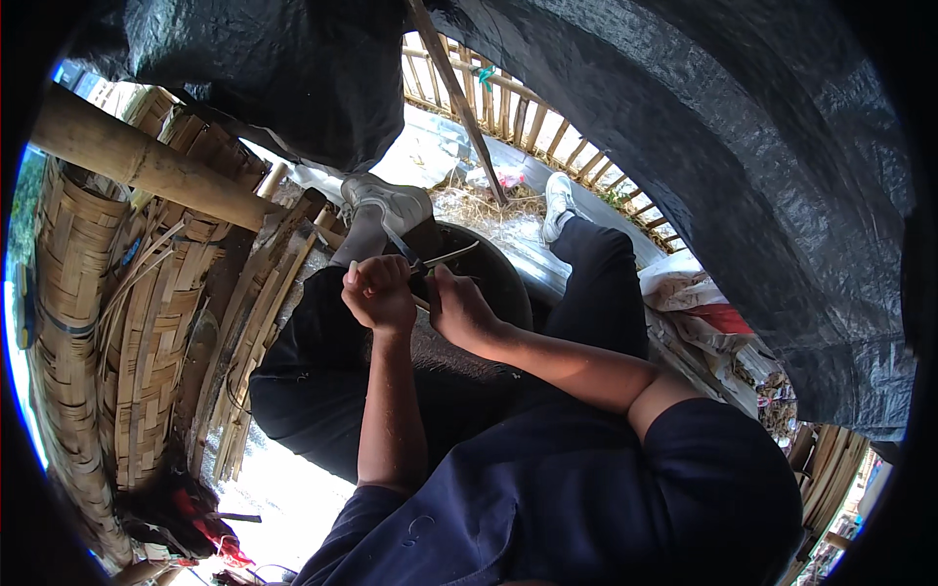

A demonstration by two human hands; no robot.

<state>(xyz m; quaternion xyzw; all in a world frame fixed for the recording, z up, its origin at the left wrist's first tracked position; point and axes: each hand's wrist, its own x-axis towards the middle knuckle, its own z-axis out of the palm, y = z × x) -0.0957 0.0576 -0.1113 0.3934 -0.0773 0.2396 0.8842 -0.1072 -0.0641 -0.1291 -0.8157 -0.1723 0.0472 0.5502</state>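
Observation:
In front of my lap, my left hand is closed in a fist. A thin pale strip, looking like split bamboo, runs out from beside its fingers toward the upper right. Close by on the right, my right hand is closed with its thumb side up, apparently around a knife. The narrow knife blade points up and left, crossing the strip near my fingers. The handle is mostly hidden by my hand. Below both hands is a dark rounded container or seat, partly covered by my legs.
Tall woven bamboo baskets or rolls and long bamboo slats stand at left, under a thick bamboo pole. Black plastic sheeting hangs above and right. A slatted bamboo fence and loose straw lie ahead, near my shoes.

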